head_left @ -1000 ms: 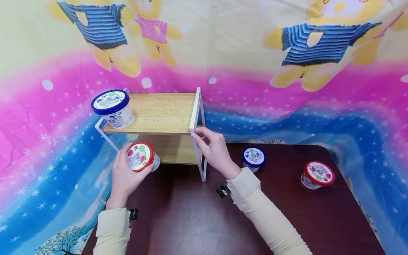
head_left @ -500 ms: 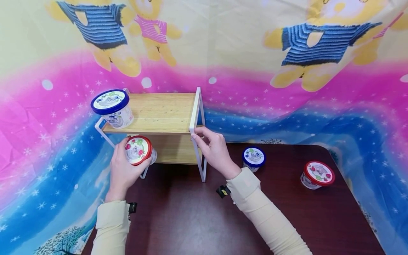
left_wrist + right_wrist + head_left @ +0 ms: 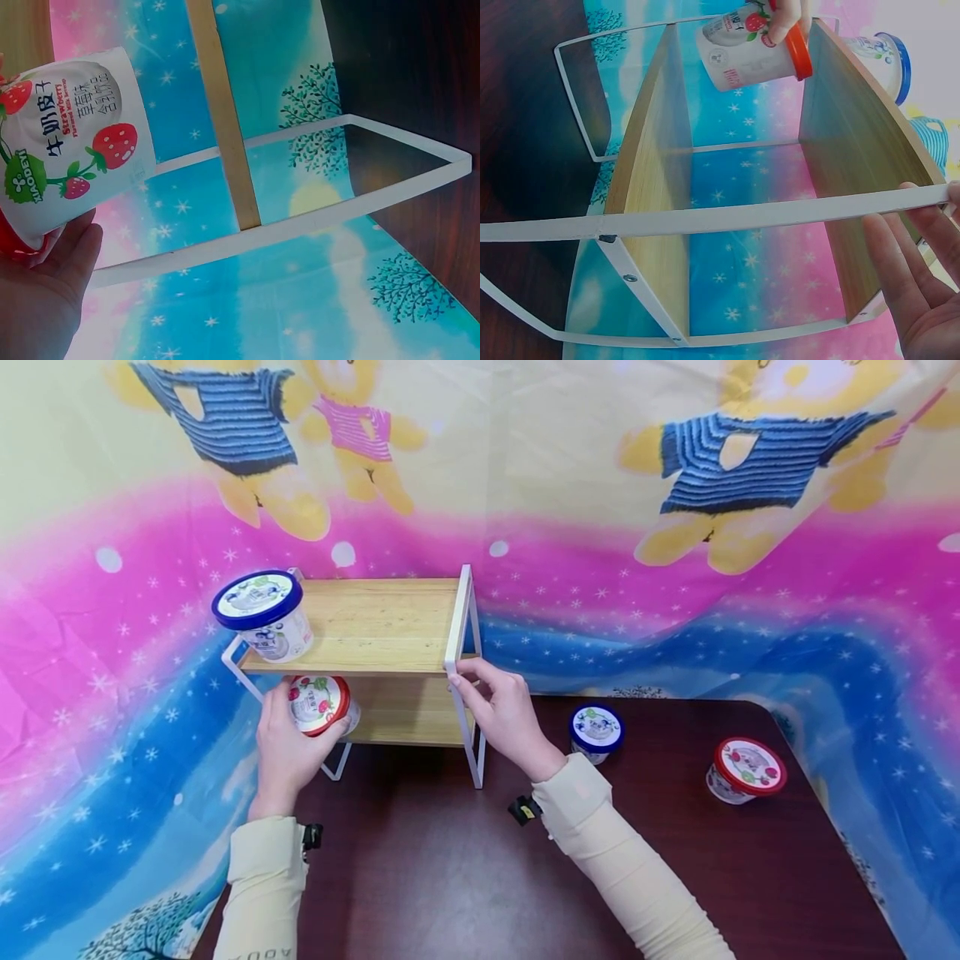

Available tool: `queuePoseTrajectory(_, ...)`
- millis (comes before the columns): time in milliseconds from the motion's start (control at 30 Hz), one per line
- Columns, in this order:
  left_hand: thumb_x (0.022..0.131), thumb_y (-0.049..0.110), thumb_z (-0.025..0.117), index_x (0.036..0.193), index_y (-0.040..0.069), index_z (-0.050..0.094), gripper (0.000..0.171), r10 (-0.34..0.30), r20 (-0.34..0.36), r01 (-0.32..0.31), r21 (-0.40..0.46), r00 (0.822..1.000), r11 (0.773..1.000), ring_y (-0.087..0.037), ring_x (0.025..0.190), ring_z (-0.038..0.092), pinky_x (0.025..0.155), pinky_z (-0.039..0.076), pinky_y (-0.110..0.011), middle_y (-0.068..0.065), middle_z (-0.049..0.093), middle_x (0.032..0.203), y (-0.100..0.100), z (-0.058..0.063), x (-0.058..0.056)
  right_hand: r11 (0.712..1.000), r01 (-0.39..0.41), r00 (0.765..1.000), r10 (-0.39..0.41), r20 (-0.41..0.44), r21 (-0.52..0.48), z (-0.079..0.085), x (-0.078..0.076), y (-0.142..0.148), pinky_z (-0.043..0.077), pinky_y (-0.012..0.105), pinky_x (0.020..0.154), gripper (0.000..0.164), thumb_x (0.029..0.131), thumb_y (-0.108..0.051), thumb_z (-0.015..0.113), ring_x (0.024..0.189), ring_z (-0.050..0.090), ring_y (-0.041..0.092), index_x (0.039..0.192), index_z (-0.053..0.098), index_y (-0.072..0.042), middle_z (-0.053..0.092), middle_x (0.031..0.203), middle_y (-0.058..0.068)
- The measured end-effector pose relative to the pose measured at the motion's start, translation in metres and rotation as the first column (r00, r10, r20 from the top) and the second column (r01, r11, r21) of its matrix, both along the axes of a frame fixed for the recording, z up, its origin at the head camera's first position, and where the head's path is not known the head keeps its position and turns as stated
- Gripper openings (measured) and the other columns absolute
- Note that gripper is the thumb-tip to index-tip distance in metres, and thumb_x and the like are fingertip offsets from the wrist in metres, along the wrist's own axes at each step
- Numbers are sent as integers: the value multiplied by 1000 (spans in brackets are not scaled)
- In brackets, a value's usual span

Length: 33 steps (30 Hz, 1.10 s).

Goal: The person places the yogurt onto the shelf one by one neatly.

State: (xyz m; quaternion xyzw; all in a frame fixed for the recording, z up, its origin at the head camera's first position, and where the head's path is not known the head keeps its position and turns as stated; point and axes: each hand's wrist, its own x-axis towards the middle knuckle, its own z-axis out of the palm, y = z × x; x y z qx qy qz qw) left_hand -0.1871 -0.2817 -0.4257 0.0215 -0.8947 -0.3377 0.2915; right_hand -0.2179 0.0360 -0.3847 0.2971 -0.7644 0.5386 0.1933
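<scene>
My left hand [image 3: 285,760] grips a white tub [image 3: 318,703] with a red lid around its rim, fingers on the left and thumb on the right. The left wrist view shows strawberries printed on its side [image 3: 75,135]. The tub is tilted at the left front of a two-tier shelf [image 3: 382,622]. In the right wrist view, the tub [image 3: 742,56] hangs between the two wooden boards, above the lower board [image 3: 654,165]. My right hand [image 3: 510,718] pinches the white frame [image 3: 454,652] at the top board's right front corner.
A blue-lidded tub [image 3: 277,639] stands on the top board's left end. On the dark table [image 3: 450,877], right of the shelf, stand another blue-lidded tub [image 3: 596,731] and a red-lidded one [image 3: 746,770]. A printed cloth [image 3: 555,543] hangs behind.
My left hand has carried the red-lidded tub forward and slightly left, so its far edge now comes under the top board's front edge. My right hand has stayed on the frame.
</scene>
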Motion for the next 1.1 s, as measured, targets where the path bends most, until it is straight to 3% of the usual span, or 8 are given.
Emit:
queuePoseTrajectory(500, 73, 33, 91, 147, 5, 40, 93, 25, -35, -24, 17, 999, 1000, -34, 121, 48, 98, 45, -58, -18, 48, 135, 2, -2, -8, 1000, 9, 1000, -9, -9, 2, 0, -1, -1, 55, 29, 63, 17, 101, -14, 66, 63, 63, 6, 116, 71, -8, 72, 94, 1)
queuePoseTrajectory(700, 76, 37, 89, 151, 9, 34, 97, 35, -4, -35, 41, 999, 999, -34, 124, 47, 99, 45, -59, -17, 47, 140, 5, -3, -9, 1000, 10, 1000, -10, -4, 5, -1, 0, -1, 55, 29, 63, 17, 101, -15, 66, 64, 63, 7, 116, 72, -9, 72, 94, 1)
queuePoseTrajectory(967, 76, 42, 88, 148, 6, 37, 95, 38, -26, -38, 4, 999, 999, -34, 123, 48, 99, 44, -57, -18, 48, 136, 4, -7, -14, 1000, 5, 1000, -5, -7, 0, -1, 0, -1, 55, 30, 63, 16, 101, -15, 66, 64, 64, 7, 115, 71, -9, 72, 93, 1)
queuePoseTrajectory(1100, 77, 42, 87, 148, 5, 36, 95, 42, -4, -42, -7, 999, 999, -35, 125, 47, 100, 43, -58, -19, 47, 137, 6, -7, -14, 1000, 6, 1000, -6, -11, -2, -1, -1, -1, 55, 30, 63, 16, 101, -15, 66, 64, 63, 7, 115, 71, -10, 72, 93, 1)
